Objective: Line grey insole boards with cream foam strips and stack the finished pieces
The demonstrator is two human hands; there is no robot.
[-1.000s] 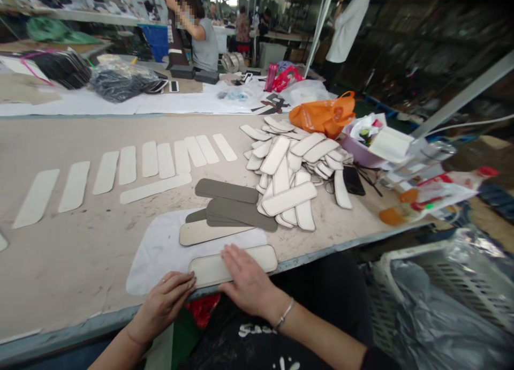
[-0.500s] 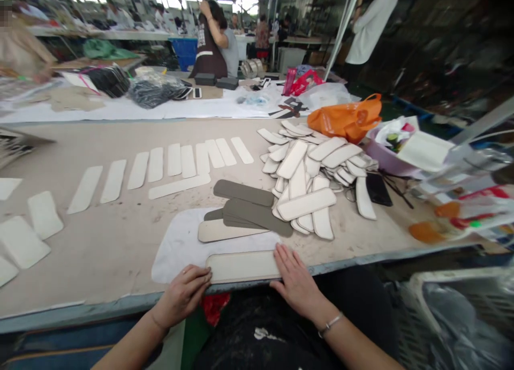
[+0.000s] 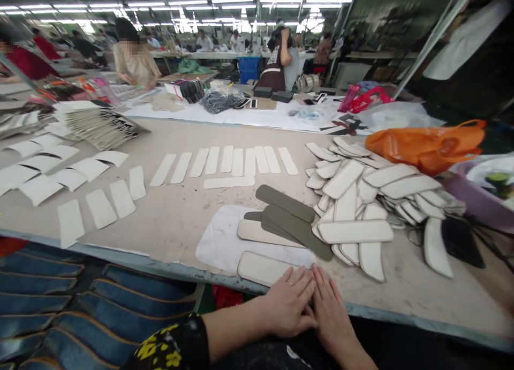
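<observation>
A long off-white padded strip with rounded corners (image 3: pixel 261 268) lies along the table's front edge, partly on a white cloth (image 3: pixel 217 241). My left hand (image 3: pixel 289 301) rests on its right part, fingers stretched out and flat. Beside it, touching, my right hand (image 3: pixel 330 312) lies with straight fingers over the strip's right end, which is hidden under both hands. Just behind are several grey-green strips (image 3: pixel 291 228) and a cream strip (image 3: pixel 261 232). A heap of off-white strips with darker edges (image 3: pixel 357 231) lies to the right of these.
White pieces (image 3: pixel 211 161) lie in a row across the table (image 3: pixel 168 209), with more pieces (image 3: pixel 98 208) and a stack (image 3: pixel 100 123) at left. An orange bag (image 3: pixel 421 145), a black phone-like slab (image 3: pixel 461 241) and a purple basin (image 3: pixel 469 190) stand right. Co-workers (image 3: pixel 134 59) are behind.
My left hand has moved from the strip's left end to its right part, next to my right hand. The view has swung left, showing more white pieces and the stack.
</observation>
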